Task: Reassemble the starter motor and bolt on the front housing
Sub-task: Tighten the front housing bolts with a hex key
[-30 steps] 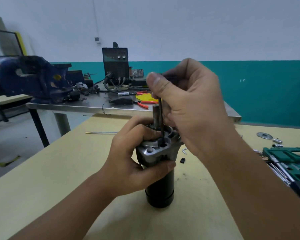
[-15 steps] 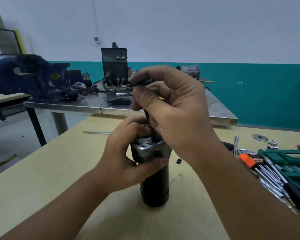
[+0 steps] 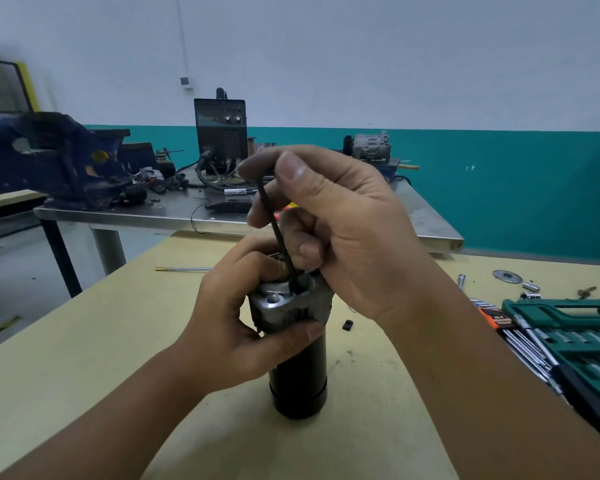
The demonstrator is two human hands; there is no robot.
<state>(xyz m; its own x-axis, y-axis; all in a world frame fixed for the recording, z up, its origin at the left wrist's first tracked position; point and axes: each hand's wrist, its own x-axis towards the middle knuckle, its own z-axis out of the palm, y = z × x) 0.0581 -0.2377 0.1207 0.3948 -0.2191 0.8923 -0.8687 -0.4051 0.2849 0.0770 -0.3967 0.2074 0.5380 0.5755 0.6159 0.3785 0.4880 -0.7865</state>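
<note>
Here right hand [image 3: 343, 230] pinches hex key [image 3: 279, 233], leaning left off motor [image 3: 298, 368] axis, tip seemingly in housing [image 3: 284, 303] bolt hole; left hand [image 3: 236, 334] grips housing.

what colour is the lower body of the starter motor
Black; the starter motor body shows best in the head view.

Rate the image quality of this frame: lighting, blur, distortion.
Head view: soft, even light; the starter motor casts only a faint shadow; slight softness on the right hand and hex key; wide-angle bending at the edges stretches the forearms; steel bench shows mild sheen.
</note>
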